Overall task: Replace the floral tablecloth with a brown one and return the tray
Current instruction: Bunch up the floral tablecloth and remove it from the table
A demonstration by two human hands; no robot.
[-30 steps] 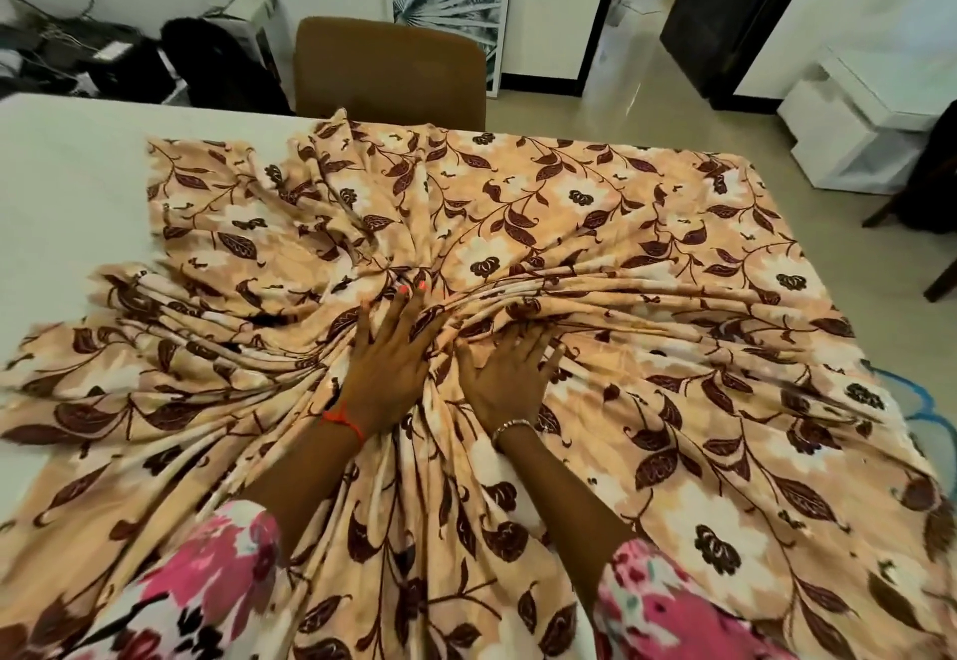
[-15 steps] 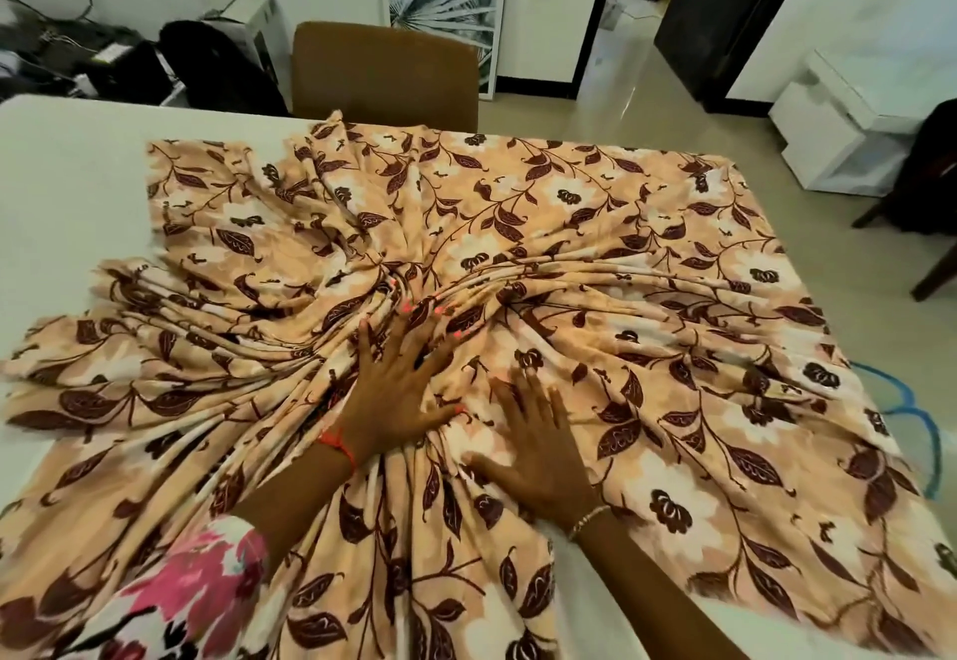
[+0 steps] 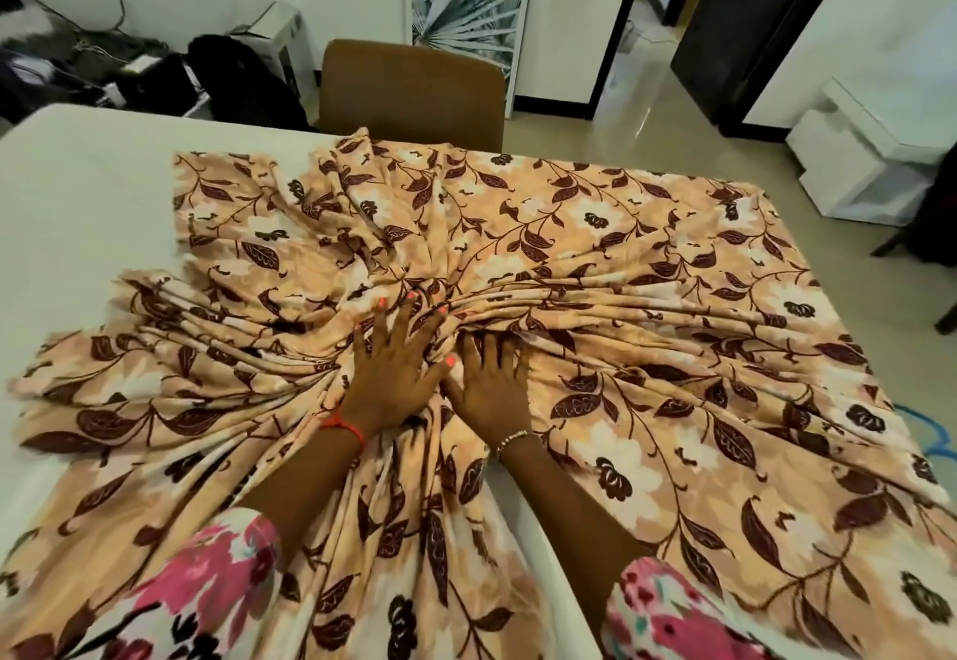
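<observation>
Both hands, left hand (image 3: 394, 374) and right hand (image 3: 492, 386), press flat with fingers spread, no grip clamped on the floral tablecloth (image 3: 647, 348); bunched folds beyond the fingertips could slide off the worktop (image 3: 77, 203).

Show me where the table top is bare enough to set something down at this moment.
Bare white table shows at the far left, bordered by the floral tablecloth's left edge and the table's far rim. A thin strip also shows near the right forearm. Everywhere else is crowded: bunched cloth, with the left hand and right hand pressed into the middle.
</observation>
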